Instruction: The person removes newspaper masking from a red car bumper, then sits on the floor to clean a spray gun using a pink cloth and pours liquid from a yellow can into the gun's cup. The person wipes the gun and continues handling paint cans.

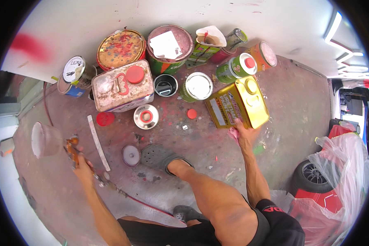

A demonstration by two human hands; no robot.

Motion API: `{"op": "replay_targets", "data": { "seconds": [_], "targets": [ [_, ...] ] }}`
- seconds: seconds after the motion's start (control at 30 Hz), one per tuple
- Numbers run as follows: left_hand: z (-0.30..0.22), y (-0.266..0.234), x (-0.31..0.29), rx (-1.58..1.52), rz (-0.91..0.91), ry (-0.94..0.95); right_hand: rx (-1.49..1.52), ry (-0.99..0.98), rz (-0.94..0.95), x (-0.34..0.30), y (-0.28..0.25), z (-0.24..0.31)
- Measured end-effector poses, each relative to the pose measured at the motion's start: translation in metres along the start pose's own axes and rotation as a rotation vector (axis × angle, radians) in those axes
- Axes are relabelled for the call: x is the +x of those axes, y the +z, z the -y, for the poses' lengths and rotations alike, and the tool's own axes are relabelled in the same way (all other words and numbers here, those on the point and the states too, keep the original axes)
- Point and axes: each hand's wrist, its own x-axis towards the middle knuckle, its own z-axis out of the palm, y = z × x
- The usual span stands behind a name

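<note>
At the left, my left hand (83, 167) is closed round the handle of a spray gun (72, 151). A whitish cup (45, 140) sits at the gun's far end, and a red hose (145, 207) trails from its handle toward my feet. My right hand (247, 135) is closed with a crumpled pink cloth (234, 133) in it. It overlaps the near lower edge of a yellow rectangular tin (238, 102) with a yellow cap; whether it also grips the tin, I cannot tell.
Paint cans (121, 47) and a rusty tin with a red cap (110, 88) line the wall. Between my hands lie a red cap (192, 113), a round lid (131, 156) and a pale stick (98, 141). A wheel (313, 175) and plastic sheeting (344, 172) stand at right.
</note>
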Motion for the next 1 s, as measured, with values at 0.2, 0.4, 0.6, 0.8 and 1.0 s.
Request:
{"op": "replay_targets", "data": {
  "seconds": [0.2, 0.4, 0.6, 0.8, 1.0],
  "targets": [
    [0.039, -0.008, -0.112, 0.405, 0.244, 0.347, -0.326, -0.039, 0.120, -0.040, -0.017, 0.063],
    [0.014, 0.065, -0.164, 0.404, 0.554, 0.452, -0.779, -0.498, 0.366, -0.058, -0.049, 0.098],
    [-0.006, 0.102, -0.177, 0.564, 0.526, 0.499, -0.913, -0.780, 0.453, -0.053, -0.035, 0.128],
    [0.003, 0.116, -0.180, 0.624, 0.545, 0.516, -1.106, -0.930, 0.386, -0.056, -0.026, 0.152],
    [0.017, 0.121, -0.186, 0.692, 0.573, 0.514, -1.229, -0.917, 0.412, -0.055, -0.020, 0.163]
  ]
}}
